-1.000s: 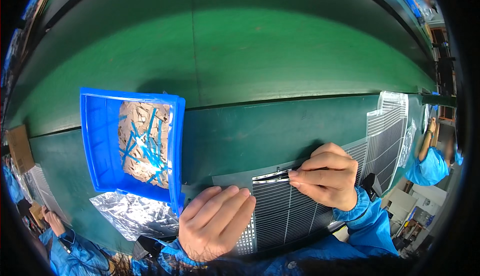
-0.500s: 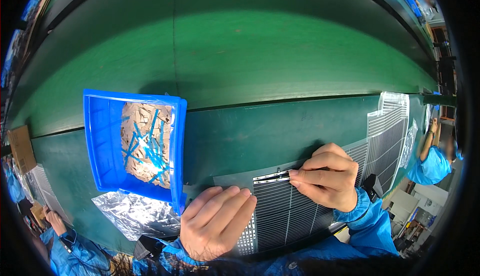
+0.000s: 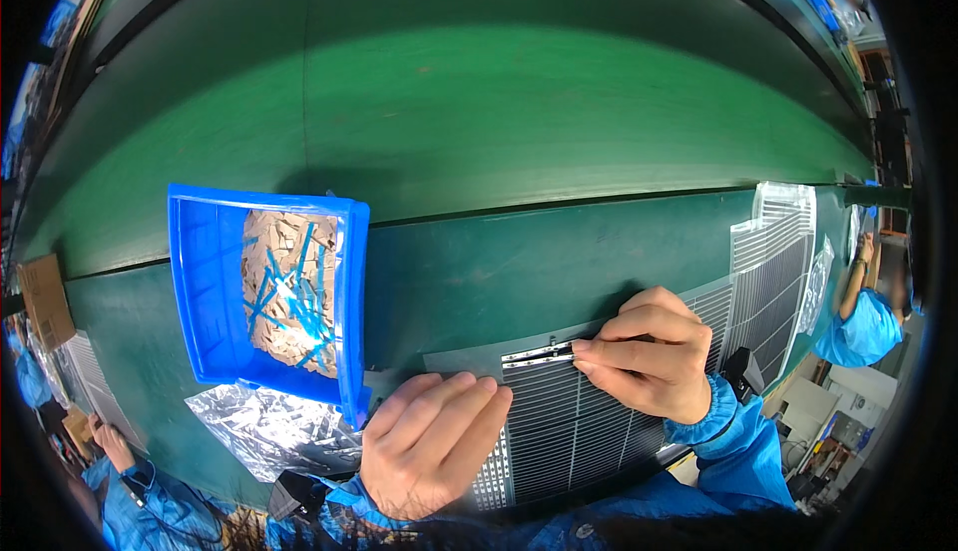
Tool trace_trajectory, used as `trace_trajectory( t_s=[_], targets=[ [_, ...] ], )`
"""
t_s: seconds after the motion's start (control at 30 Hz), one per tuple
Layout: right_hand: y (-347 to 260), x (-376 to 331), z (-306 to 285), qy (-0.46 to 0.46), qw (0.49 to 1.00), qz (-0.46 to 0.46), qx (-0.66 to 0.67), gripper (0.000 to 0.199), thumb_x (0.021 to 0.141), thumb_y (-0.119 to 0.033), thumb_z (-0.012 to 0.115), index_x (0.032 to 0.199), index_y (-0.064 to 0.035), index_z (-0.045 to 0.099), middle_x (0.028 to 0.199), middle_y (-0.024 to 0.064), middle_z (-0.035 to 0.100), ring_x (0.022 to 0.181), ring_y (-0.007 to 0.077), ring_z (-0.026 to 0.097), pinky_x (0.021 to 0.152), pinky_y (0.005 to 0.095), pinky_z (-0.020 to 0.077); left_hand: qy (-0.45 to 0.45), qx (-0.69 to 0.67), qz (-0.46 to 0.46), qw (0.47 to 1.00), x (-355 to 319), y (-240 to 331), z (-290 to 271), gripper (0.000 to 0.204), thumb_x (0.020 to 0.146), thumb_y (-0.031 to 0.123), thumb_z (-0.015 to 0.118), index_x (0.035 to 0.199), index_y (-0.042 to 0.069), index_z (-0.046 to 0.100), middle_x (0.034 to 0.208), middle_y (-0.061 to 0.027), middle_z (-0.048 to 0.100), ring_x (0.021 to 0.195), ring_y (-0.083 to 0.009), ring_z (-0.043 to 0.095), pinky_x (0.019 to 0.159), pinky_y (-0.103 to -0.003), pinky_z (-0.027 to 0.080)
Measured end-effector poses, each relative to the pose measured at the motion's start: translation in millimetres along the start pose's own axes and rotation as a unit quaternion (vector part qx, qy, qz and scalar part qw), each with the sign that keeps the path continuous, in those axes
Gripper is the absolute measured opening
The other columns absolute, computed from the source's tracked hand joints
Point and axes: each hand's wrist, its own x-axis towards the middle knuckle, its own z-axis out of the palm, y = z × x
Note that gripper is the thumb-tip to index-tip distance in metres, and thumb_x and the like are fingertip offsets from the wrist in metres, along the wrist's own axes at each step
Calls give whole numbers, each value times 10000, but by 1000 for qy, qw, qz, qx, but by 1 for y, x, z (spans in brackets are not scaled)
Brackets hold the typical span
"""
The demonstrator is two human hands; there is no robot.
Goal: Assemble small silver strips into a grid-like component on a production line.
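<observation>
Nearest: left hand (image 3: 434, 441) palm down at left edge of striped sheet (image 3: 589, 426), fingers together and slightly bent; cannot tell whether it grips anything. Right hand (image 3: 649, 356) closed in a pinch, thumb and fingertips on the right part of a narrow pale strip (image 3: 534, 356) along the sheet's top edge, dark gap beside it. Progress, as judged: work is at this top row; the many rows below lie flat and look undisturbed, so most seem left. To the left, silver bag (image 3: 264, 426) on the table (image 3: 449, 272); just past it, blue bin (image 3: 205, 281) with brown scraps (image 3: 269, 336) and blue strips (image 3: 307, 296). Right, further along: more striped sheets (image 3: 773, 286). Far side: broad green surface (image 3: 449, 92)
</observation>
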Motion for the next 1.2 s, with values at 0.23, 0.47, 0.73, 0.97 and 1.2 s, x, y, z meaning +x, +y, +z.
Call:
trace_trajectory(
  t_s=[0.23,0.47,0.73,0.97,1.2],
  targets=[
    [-1,0,0,6,1000,-3,0,268,684,-67,930,940,-115,868,860,-3,704,759,167,627,613,293,523,-6,7,3,1000,1,0,0,399,674,124,871,1067,75,831,1078,-29,725,992,-204,677,862,-377,575],
    [0,0,0,10,1000,-3,13,255,699,-50,924,941,-95,859,862,9,705,765,174,632,609,302,520,-12,22,-17,1000,7,7,0,477,685,157,867,1147,52,810,1080,-47,666,965,-230,624,837,-393,547],
    [0,-2,0,20,1000,-9,20,240,708,-42,920,935,-81,851,862,16,694,772,179,634,615,302,523,-27,28,-28,999,7,11,0,536,677,173,873,1192,49,791,1092,-50,646,955,-243,618,865,-415,523],
    [1,-2,1,21,1000,-11,21,214,724,-39,915,921,-73,838,880,21,693,779,183,634,626,305,528,-36,43,-30,998,7,12,1,541,709,201,863,1224,58,782,1090,-45,637,952,-247,611,844,-409,506],
    [1,-3,1,26,999,-15,24,211,731,-35,912,925,-69,836,880,24,690,778,187,637,628,305,530,-42,63,-28,997,7,16,0,534,732,214,854,1240,64,781,1095,-42,634,953,-247,609,844,-410,499]
  ],
)
